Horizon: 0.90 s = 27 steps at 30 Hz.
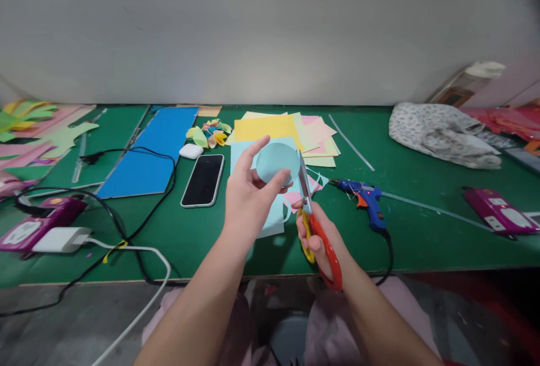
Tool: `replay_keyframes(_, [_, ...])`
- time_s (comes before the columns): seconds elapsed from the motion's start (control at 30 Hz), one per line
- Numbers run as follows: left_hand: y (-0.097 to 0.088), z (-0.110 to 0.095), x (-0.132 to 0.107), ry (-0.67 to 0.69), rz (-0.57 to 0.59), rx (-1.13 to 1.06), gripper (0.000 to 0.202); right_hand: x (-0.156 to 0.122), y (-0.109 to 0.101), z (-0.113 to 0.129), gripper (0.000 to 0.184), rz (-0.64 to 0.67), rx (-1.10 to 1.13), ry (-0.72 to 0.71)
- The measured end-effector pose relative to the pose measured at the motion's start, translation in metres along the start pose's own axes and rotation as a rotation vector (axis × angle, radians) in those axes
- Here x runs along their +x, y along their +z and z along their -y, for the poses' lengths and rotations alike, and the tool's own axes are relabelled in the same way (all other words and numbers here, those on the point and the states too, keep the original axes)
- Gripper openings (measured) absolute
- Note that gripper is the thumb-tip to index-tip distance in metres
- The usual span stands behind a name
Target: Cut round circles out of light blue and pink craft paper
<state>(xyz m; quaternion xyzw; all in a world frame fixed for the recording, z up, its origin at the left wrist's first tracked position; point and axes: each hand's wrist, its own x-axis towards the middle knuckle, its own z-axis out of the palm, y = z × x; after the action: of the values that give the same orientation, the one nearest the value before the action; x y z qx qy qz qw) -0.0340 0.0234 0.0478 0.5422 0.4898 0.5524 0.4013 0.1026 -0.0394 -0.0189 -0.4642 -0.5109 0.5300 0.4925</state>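
Observation:
A round piece of light blue paper [276,159] is pinched between the thumb and fingers of my left hand [248,194], held above the table. My right hand [324,236] grips scissors [323,242] with one red and one yellow handle loop. Their blades point up and away, close to the right edge of the paper circle. I cannot tell whether the blades touch it. Below my hands lie a light blue sheet [240,155] and thin blue offcuts [317,177]. A yellow sheet [265,127] and other pastel sheets are stacked behind.
A blue glue gun [365,200] lies right of the scissors, its cord running off the front edge. Left are a phone [203,180], a white case [191,151], folded paper petals [211,134], blue board [152,152], cables and a purple power strip [46,222]. Another strip [502,211] and patterned cloth [439,135] lie right.

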Motion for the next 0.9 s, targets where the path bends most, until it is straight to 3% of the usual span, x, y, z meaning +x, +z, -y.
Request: replay_keyframes(0.9, [-0.0048, -0.0040, 0.0028, 0.008, -0.018, -0.043, 0.061, 0.0028, -0.0037, -0.0010, 0.089, 0.041, -0.073, -0.001])
